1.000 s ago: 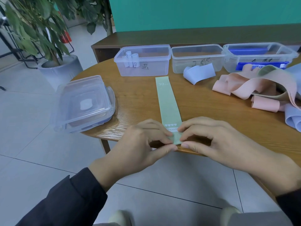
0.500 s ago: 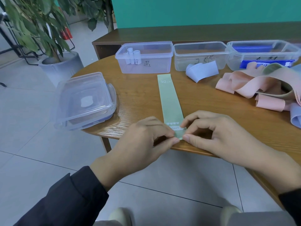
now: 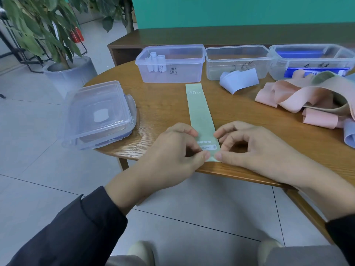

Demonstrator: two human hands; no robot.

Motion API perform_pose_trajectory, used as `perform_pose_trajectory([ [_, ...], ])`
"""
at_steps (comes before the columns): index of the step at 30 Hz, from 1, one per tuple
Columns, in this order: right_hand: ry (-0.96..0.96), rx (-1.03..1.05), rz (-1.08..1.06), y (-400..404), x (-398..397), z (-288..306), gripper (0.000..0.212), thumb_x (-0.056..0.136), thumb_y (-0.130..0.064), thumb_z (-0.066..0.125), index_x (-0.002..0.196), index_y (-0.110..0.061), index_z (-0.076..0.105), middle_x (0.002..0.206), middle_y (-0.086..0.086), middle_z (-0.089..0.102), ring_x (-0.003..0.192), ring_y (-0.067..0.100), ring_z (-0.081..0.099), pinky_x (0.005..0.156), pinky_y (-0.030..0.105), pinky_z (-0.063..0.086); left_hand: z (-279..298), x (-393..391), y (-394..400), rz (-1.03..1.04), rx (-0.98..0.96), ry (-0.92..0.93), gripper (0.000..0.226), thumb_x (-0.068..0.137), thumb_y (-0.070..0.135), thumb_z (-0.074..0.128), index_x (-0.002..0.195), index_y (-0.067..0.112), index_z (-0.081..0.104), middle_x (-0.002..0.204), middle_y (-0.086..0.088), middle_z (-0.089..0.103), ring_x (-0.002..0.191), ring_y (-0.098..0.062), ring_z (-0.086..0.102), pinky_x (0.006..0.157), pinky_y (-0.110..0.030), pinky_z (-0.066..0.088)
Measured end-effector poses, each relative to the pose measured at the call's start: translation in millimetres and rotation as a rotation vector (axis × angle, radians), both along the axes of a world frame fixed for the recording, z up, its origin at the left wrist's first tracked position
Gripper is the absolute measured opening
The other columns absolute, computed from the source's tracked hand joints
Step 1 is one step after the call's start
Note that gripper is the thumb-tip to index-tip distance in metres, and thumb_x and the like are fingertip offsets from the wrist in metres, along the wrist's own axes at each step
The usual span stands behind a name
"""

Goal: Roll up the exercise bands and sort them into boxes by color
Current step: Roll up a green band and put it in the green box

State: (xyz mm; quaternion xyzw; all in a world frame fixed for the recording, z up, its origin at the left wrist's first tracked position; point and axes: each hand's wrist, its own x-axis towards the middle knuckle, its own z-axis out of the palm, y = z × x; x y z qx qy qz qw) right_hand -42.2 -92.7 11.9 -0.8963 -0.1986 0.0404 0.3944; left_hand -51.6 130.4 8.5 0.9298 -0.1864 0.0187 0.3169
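A pale green exercise band [image 3: 199,112] lies flat on the round wooden table [image 3: 240,120], running away from me. My left hand [image 3: 172,152] and my right hand [image 3: 255,148] pinch its near end at the table's front edge, thumbs under the corners, fingers curled above. Three clear boxes stand at the back: the left box [image 3: 171,64] holds rolled light blue bands, the middle box [image 3: 238,62] looks empty, the right box [image 3: 311,60] holds something dark blue. A loose light blue band [image 3: 238,81] lies before the middle box. Pink bands [image 3: 299,100] are piled at the right.
A stack of clear lids [image 3: 96,116] sits on the table's left edge. A potted plant [image 3: 57,54] stands on the tiled floor to the left. A wooden bench [image 3: 230,37] runs behind the table under a green wall. Another light blue band [image 3: 348,133] lies at the far right.
My fingers have lifted back off the band's near end, so its printed label now shows between my hands. The band has stayed flat in place.
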Motion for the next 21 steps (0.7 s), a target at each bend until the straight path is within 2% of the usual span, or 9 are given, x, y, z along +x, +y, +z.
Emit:
perform_pose_trajectory([
  [3,0.01,-0.046,-0.013,2,3,0,0.017,0.079,-0.04,0.08,0.07,-0.027,0.072,0.113,-0.026,0.06,0.105,-0.007,0.056,0.084,0.005,0.038,1,1,-2,0.04,-0.005,0.025,0.019,0.087,0.041,0.076,0.075,0.027,0.072,0.116,0.015,0.055,0.095,0.021,0.046,0.074,0.003,0.029],
  [5,-0.001,-0.055,-0.017,3,4,0,0.018,0.079,-0.039,0.08,0.072,-0.026,0.07,0.113,-0.025,0.061,0.105,-0.008,0.055,0.081,0.003,0.037,2,4,1,0.075,-0.028,0.018,0.021,0.082,0.042,0.08,0.076,0.025,0.069,0.112,0.015,0.055,0.09,0.017,0.05,0.073,0.001,0.034],
  [7,-0.02,-0.037,-0.017,2,5,2,0.02,0.08,-0.035,0.082,0.077,-0.026,0.064,0.111,-0.021,0.063,0.103,-0.004,0.056,0.082,0.008,0.04,3,5,4,0.082,-0.065,0.024,0.019,0.081,0.039,0.082,0.078,0.027,0.068,0.11,0.014,0.056,0.089,0.008,0.056,0.073,-0.002,0.038],
  [9,-0.03,-0.014,0.013,1,6,3,0.021,0.081,-0.031,0.082,0.08,-0.028,0.061,0.107,-0.013,0.065,0.099,0.003,0.058,0.085,0.019,0.045,2,4,5,0.048,-0.116,0.016,0.013,0.082,0.032,0.083,0.08,0.031,0.07,0.105,0.013,0.059,0.088,0.002,0.058,0.073,-0.004,0.04],
  [12,-0.062,0.023,0.118,1,6,0,0.014,0.086,-0.024,0.079,0.086,-0.033,0.067,0.105,-0.008,0.064,0.099,0.014,0.058,0.091,0.033,0.047,-6,1,5,-0.058,-0.142,-0.083,0.009,0.087,0.019,0.078,0.087,0.027,0.077,0.088,0.013,0.063,0.082,-0.001,0.056,0.072,-0.007,0.038],
  [14,-0.077,0.047,0.186,0,4,-4,0.015,0.089,-0.019,0.075,0.089,-0.034,0.071,0.105,-0.01,0.063,0.1,0.017,0.058,0.091,0.031,0.045,-13,0,7,-0.124,-0.106,-0.194,0.009,0.092,0.016,0.073,0.092,0.023,0.079,0.085,0.014,0.067,0.083,-0.001,0.057,0.074,-0.007,0.038],
  [17,-0.143,-0.023,0.242,-3,2,-8,0.019,0.095,-0.018,0.068,0.095,-0.036,0.073,0.106,-0.016,0.063,0.106,0.015,0.059,0.094,0.027,0.044,-22,3,10,-0.176,-0.054,-0.34,0.015,0.095,0.017,0.065,0.096,0.018,0.079,0.091,0.007,0.07,0.087,-0.002,0.058,0.079,-0.007,0.04],
  [21,-0.209,-0.078,0.235,-5,1,-11,0.013,0.097,-0.024,0.064,0.1,-0.034,0.073,0.108,-0.02,0.062,0.109,0.011,0.058,0.094,0.022,0.042,-23,2,13,-0.192,-0.05,-0.368,0.017,0.097,0.016,0.062,0.1,0.018,0.079,0.095,0.005,0.066,0.088,0.001,0.054,0.08,-0.005,0.037],
])
